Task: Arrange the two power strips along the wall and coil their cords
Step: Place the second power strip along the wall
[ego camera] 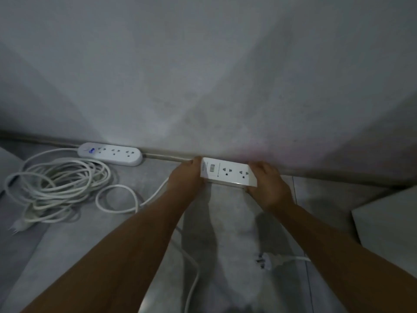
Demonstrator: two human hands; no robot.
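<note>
Down at the foot of the wall (pixel 203 75), the person's left hand (pixel 188 175) has its fingers curled round the left end of the rectangular power strip (pixel 229 173), and the right hand (pixel 269 188) grasps the right end the same way, thumb on the near edge. That strip lies socket-face up, its long side against the base of the wall, with a switch and two outlets showing between the hands. A loose white cord (pixel 194 267) runs out from under the left hand, makes one open loop on the grey floor (pixel 225 222), passes beneath the left forearm and trails off toward the bottom edge. Near the right forearm lies a white plug (pixel 262 262), its lead going under that arm. Further left, the rounded power strip (pixel 110 153) sits along the same wall, apart from the first. Its cord is gathered in a rough coil (pixel 56 184) on the floor in front of it, ending in a plug (pixel 19 227) at the far left. A pale box-like shape (pixel 388 227) stands at the right edge.
</note>
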